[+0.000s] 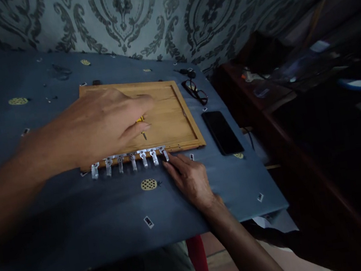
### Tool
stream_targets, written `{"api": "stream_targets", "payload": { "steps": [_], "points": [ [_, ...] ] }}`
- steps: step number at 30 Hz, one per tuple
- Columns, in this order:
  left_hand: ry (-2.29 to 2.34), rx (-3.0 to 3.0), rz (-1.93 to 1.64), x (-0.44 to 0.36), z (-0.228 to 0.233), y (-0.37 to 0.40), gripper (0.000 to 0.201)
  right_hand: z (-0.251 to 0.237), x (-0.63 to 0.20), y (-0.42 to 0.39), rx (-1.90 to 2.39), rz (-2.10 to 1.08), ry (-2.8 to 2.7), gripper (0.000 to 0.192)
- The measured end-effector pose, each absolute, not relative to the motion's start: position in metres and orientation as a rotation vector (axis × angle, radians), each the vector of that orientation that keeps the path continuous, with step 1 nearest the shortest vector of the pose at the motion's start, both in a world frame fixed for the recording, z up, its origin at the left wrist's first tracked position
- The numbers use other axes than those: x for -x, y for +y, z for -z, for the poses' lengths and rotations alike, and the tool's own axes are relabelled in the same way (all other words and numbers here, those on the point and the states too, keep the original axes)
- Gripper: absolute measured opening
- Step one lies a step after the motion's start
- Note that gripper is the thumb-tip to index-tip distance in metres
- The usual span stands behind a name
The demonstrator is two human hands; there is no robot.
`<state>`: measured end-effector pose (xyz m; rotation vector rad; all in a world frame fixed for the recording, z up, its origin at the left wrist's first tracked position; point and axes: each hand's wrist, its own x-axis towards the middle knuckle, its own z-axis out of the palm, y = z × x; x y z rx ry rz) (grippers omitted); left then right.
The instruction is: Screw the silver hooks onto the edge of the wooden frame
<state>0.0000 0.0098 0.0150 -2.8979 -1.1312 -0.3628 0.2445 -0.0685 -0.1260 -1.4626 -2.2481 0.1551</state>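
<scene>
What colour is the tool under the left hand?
Yellow handle on the tool, beneath the left hand; head view.
</scene>
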Motion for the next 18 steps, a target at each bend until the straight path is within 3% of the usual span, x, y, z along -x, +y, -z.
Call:
{"api": "stream_targets", "payload": {
  "steps": [4, 8, 18],
  "points": [
    [-1.407, 2.921, 0.512, 0.012, 0.008, 0.018, 0.012, 0.128, -0.246, -0.068, 1.43, -0.186, -2.231, 0.041],
    [-1.647, 2.966, 0.694, 0.028, 0.037, 0.027, 0.015, 0.129, -0.246, -0.066, 1.411, -0.187, -2.221, 0.045],
    [-1.673, 2.945, 0.461, 0.058, 0.08, 0.024, 0.012, 0.134, -0.249, -0.063, 1.331, -0.161, -2.198, 0.046]
  ]
}}
